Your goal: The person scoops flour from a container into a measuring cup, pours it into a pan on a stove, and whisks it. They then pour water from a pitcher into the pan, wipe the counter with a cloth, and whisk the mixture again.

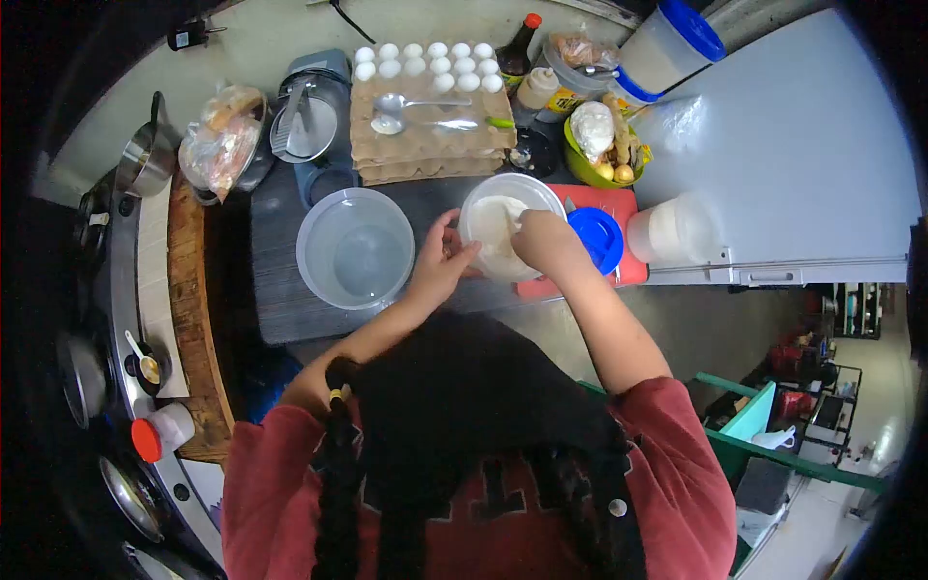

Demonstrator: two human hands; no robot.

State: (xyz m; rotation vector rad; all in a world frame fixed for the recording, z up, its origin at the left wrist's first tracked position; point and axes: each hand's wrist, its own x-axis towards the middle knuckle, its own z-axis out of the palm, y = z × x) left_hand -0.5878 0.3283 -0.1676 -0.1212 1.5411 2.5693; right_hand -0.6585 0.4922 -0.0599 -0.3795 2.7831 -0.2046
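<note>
A clear plastic tub [478, 208] with off-white powder [494, 232] inside stands in front of me on the dark table. My left hand [447, 259] grips the tub's left side, thumb at the rim. Closed into a fist, my right hand [547, 242] reaches over the tub's right rim; what it holds is hidden under the fingers. To the left of the tub sits a large translucent bowl [360, 248], apart from my left hand. A blue lid [596, 240] lies on a red cutting board [619, 205] beside my right hand.
Behind are stacked egg trays [433, 145] with eggs and two spoons on top. A green bowl [582, 166] of food and a tub of white contents [667, 230] stand right, by the fridge [793, 145]. A stove [121, 290] runs along the left.
</note>
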